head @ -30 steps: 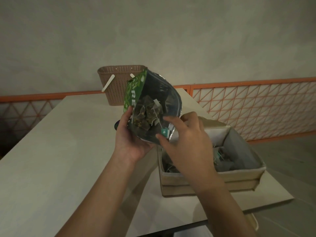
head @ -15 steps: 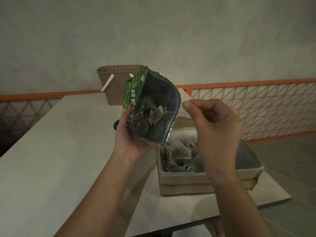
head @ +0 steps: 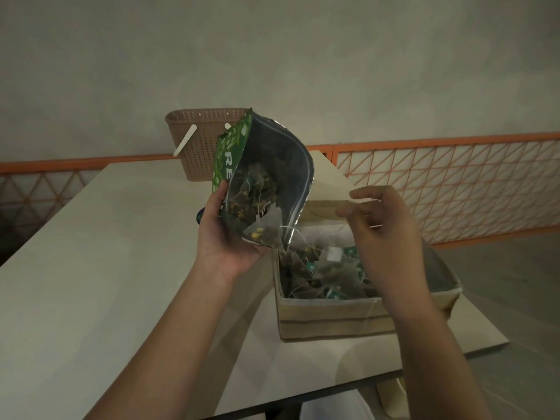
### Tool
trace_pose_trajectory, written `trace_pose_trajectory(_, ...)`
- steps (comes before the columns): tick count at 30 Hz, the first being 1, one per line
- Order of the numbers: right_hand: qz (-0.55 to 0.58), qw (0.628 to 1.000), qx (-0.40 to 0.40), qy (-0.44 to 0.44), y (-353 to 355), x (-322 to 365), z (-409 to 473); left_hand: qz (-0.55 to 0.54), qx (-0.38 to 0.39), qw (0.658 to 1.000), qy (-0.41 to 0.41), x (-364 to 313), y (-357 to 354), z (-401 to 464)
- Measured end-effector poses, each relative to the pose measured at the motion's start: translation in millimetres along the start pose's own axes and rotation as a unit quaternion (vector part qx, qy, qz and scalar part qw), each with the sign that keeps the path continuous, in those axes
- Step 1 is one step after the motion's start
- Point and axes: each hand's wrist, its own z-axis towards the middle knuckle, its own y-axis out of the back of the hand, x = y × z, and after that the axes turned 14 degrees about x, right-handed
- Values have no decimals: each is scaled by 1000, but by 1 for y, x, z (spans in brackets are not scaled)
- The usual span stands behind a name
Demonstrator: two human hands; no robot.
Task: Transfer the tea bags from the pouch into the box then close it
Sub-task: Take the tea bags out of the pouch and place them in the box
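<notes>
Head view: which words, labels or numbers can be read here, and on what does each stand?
"RE": white letters on the green front of the pouch; the rest is hidden by the left hand.
Paper tags on the tea bags in the box: too small to read.
Nothing else bears text.

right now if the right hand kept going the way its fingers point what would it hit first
Probably the open pouch held by the left hand: the right hand points leftward at it, above the box. Depth is unclear.
</notes>
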Motion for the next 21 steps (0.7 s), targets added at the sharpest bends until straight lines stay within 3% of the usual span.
trace_pose_trajectory(3,-97,994,35,20,-8,-3,-2,1,-6,1000,-2,-1,1,1)
trace_pose_trajectory(7,-40,996,57,64,-29,10,-9,-2,9,1000,3,1,-2,0)
trace_pose_trajectory(13,-156,974,152,63,-50,9,-13,6,-3,1000,-4,1,0,-1)
trace_pose_trajectory(16,-64,986,148,48,-43,11,-13,12,5,1000,-9,2,1,-3)
trace_pose_trajectory(21,83,995,45,23,-17,14,-13,19,0,1000,-5,-1,2,-2)
